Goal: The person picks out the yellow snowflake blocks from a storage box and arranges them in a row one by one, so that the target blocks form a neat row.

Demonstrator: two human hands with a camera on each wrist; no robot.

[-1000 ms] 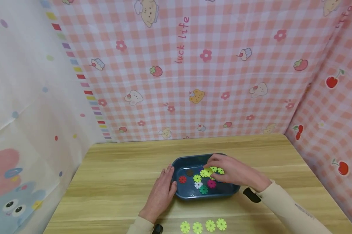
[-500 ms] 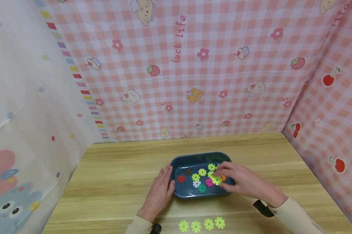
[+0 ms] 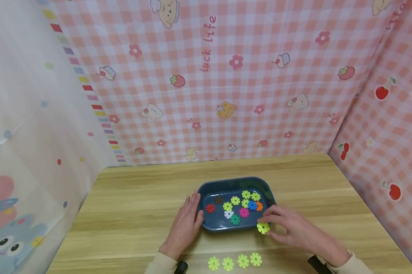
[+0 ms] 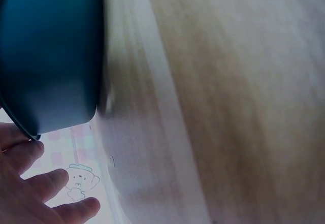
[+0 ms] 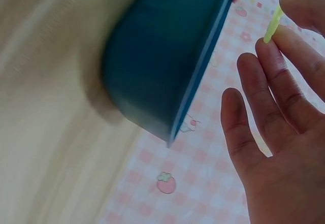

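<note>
The right hand's grip (image 3: 296, 228) pinches a yellow-green, notched plastic disc (image 3: 263, 230) beside the near right corner of a dark-blue, rounded rectangular tray (image 3: 223, 188); the left hand (image 3: 186, 225), fingers extended, touches its left end.

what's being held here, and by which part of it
The right hand pinches a yellow-green disc by the right side of its notched rim. The left hand only rests against the tray.
</note>
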